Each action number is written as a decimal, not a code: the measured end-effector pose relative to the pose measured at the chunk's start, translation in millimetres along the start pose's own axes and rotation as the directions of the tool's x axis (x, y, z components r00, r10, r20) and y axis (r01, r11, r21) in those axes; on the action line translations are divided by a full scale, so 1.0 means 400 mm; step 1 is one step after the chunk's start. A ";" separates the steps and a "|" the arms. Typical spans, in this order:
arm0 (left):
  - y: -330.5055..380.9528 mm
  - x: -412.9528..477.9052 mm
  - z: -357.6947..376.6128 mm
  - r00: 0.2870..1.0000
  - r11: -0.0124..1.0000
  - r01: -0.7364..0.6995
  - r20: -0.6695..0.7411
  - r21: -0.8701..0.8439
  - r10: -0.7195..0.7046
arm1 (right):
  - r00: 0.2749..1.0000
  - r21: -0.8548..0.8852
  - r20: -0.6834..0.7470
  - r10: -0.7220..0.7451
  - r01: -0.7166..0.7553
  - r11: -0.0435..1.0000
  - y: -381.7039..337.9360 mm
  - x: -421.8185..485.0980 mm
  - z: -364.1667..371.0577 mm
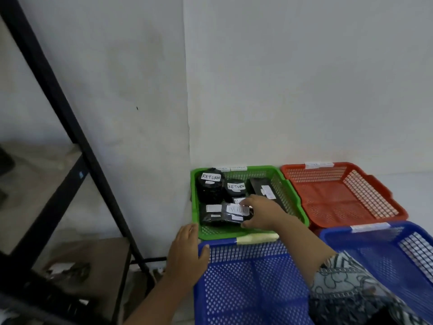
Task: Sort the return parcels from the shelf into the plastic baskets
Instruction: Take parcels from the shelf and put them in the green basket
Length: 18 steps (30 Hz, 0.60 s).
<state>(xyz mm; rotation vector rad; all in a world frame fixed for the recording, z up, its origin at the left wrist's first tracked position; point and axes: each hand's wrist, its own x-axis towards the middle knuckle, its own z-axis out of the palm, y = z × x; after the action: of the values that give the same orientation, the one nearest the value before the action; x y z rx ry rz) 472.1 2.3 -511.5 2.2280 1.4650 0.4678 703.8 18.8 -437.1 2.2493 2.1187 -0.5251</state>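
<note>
Head view: in the green basket (215, 232) at lower centre, the flat black return parcel (220, 215) lies long axis left-to-right, its right end pinched by the nearer right hand (260, 214), while the left hand (187, 252) grips the blue basket (246, 254) corner.

White wall (293, 78) bears one small dark speck (137, 108).
</note>
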 end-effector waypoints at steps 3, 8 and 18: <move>0.006 0.025 0.028 0.997 0.997 0.074 -0.006 -0.021 -0.074 | 0.988 0.041 0.148 -0.040 0.034 0.999 0.028 0.055 0.012; 0.015 0.039 0.065 0.983 0.981 0.179 -0.030 -0.081 -0.182 | 0.936 0.109 0.346 -0.061 0.025 0.994 0.088 0.114 0.022; 0.027 0.036 0.083 0.976 0.979 0.203 -0.068 -0.033 -0.205 | 0.881 0.301 0.474 -0.014 -0.147 0.942 0.192 0.116 0.026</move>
<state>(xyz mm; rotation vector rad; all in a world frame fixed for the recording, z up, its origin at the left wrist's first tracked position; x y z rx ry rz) 502.7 6.3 -533.5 2.0314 1.6930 0.5001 777.5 54.9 -475.3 2.0337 1.7994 -1.3549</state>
